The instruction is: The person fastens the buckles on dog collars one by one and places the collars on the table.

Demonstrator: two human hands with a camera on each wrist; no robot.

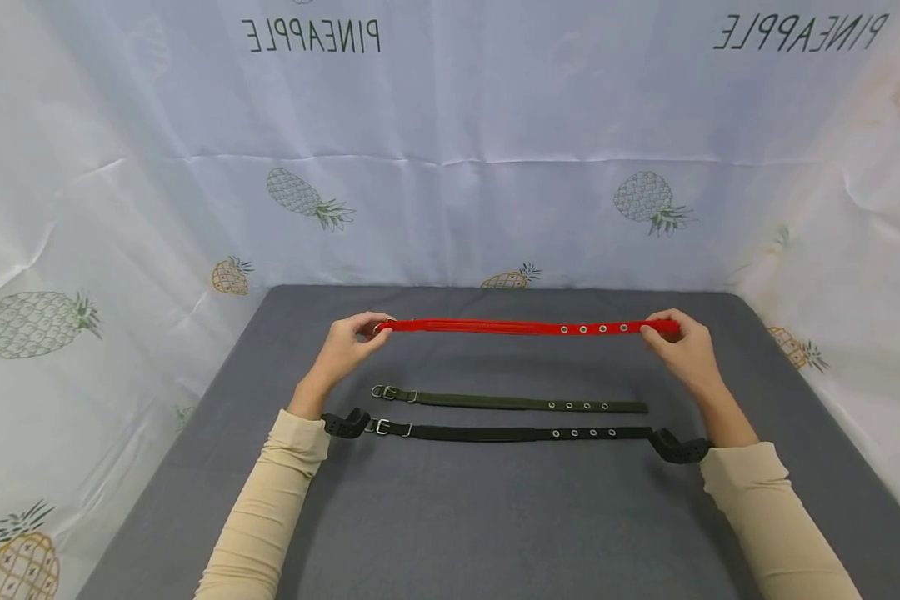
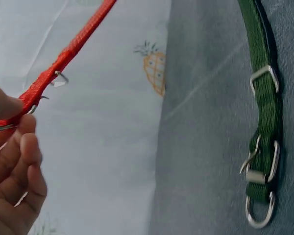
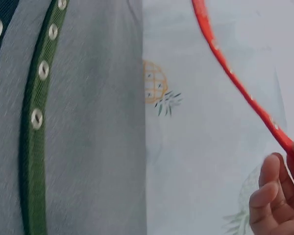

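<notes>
A red collar [image 1: 487, 327] with metal eyelets is stretched level between both hands, raised above the grey table. My left hand [image 1: 352, 337] pinches its buckle end between thumb and fingers; metal rings show beside the thumb in the left wrist view. At the eyelet end, my right hand [image 1: 682, 342] pinches the strap near its tip. Nearer to me, a green collar [image 1: 480, 402] lies straight on the table, its buckle [image 2: 262, 161] to the left. Parallel to it and closer still lies a black collar [image 1: 472, 433], its two ends partly overlapped by the dark wrist mounts in the head view.
The grey table [image 1: 480, 517] runs up to a white curtain [image 1: 450, 108] printed with pineapples, which also hangs at both sides. Dark camera mounts [image 1: 347, 423] sit on both wrists.
</notes>
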